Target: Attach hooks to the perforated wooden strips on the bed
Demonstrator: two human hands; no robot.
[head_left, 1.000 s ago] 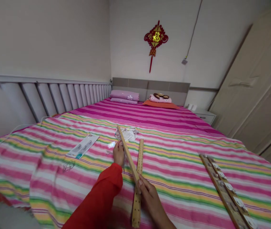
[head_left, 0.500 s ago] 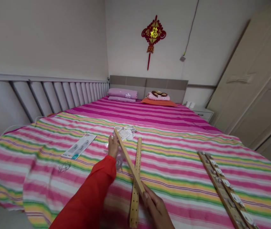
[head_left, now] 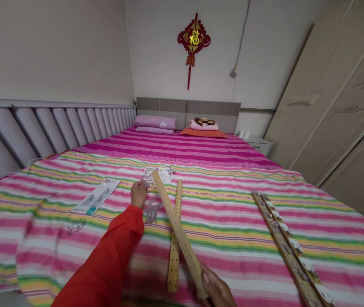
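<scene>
My right hand [head_left: 217,286] is closed round the near end of a wooden strip with small holes [head_left: 178,230]. The strip slants away and crosses above a second holed wooden strip [head_left: 174,251] on the striped sheet. Just left of the held strip's far end, my left hand [head_left: 138,195] is closed, its fingertips pinching a small clear plastic piece [head_left: 145,183] whose exact kind is hard to make out. Another clear plastic piece with a round part [head_left: 152,210] lies between my left hand and the strips. Beyond the fingertips are papers and small packets [head_left: 165,174].
A blister card with small metal parts [head_left: 96,197] and a loop of thin wire [head_left: 76,226] lie to the left. At right are wooden strips fitted with white discs [head_left: 292,247]. Folded bedding [head_left: 155,123] rests by the headboard [head_left: 214,111].
My left hand has come away from the held strip's far end and moved left. The strip has turned so its holed face shows. The view has swung slightly right.
</scene>
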